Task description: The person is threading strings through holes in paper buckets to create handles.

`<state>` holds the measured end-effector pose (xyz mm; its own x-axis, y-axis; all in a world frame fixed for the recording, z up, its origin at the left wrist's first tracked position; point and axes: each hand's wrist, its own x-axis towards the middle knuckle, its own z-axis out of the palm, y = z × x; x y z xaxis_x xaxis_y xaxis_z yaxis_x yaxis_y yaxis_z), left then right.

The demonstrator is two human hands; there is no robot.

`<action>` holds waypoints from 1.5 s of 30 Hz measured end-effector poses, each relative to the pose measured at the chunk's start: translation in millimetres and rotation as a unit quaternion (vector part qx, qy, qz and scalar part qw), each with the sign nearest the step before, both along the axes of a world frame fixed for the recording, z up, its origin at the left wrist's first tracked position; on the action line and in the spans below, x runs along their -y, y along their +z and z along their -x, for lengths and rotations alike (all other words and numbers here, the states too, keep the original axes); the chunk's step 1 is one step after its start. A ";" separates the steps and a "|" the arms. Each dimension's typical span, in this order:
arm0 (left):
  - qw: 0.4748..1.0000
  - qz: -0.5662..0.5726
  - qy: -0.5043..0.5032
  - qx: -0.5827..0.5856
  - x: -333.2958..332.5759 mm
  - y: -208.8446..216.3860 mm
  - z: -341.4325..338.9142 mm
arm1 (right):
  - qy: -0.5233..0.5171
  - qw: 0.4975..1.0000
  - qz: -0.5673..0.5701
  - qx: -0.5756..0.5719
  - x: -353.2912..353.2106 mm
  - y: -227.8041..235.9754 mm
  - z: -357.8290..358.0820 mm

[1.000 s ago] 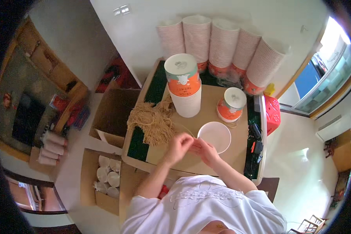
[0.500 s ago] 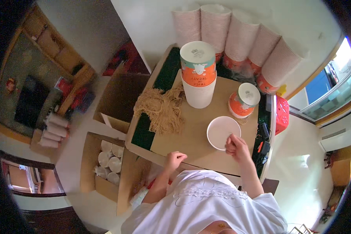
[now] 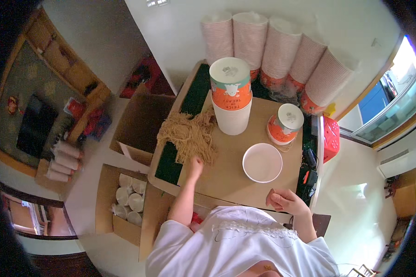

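Note:
My left hand [image 3: 195, 165] reaches forward and touches the near edge of a heap of tan string loops [image 3: 189, 135] on the cardboard-topped table [image 3: 226, 173]; whether it grips any strands I cannot tell. My right hand [image 3: 282, 201] hovers at the table's near right edge with fingers loosely curled and nothing visible in it. An empty white paper bowl [image 3: 262, 162] stands just beyond the right hand. A tall stack of white and orange bowls [image 3: 231, 97] stands behind the string heap. A shorter orange stack [image 3: 285, 123] is to its right.
Several tall stacks of paper cups [image 3: 282, 60] lean against the back wall. An open cardboard box of white cups [image 3: 127, 201] sits on the floor at the left, another open box [image 3: 141, 122] behind it. A red crate [image 3: 330, 138] is at the table's right side.
My left hand moved from my lap up to the string heap. My right hand drew back from the white bowl's rim to the table's near edge.

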<state>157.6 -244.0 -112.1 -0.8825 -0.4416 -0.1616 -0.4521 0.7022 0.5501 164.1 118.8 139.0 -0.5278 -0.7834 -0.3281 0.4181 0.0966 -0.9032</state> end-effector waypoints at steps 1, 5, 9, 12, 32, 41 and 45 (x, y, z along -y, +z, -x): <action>0.997 -0.004 0.052 0.064 -2.1 79.7 25.3 | -0.015 0.999 -0.003 0.049 -2.5 -2.6 -1.7; 0.967 0.049 0.161 -0.194 29.8 127.7 19.3 | -0.049 0.997 -0.038 0.054 15.4 -7.7 -10.3; 0.940 -0.288 -0.146 -0.111 -63.3 173.1 -17.0 | -0.099 0.987 -0.094 -0.086 36.0 -20.1 -6.5; 0.729 -0.657 -0.164 0.105 -126.1 167.2 -46.9 | -0.057 0.952 -0.123 -0.274 47.3 -28.6 -11.2; 0.854 -0.498 -0.108 -0.106 -174.8 175.8 -27.1 | -0.200 0.973 0.099 -0.065 42.8 -75.5 0.7; 0.832 -0.514 -0.063 -0.198 -165.4 157.4 -22.8 | -0.268 0.956 -0.011 -0.117 45.7 -77.7 7.2; 0.850 -0.495 -0.047 -0.172 -165.5 164.4 -23.7 | -0.261 0.958 -0.014 -0.120 47.8 -78.0 9.4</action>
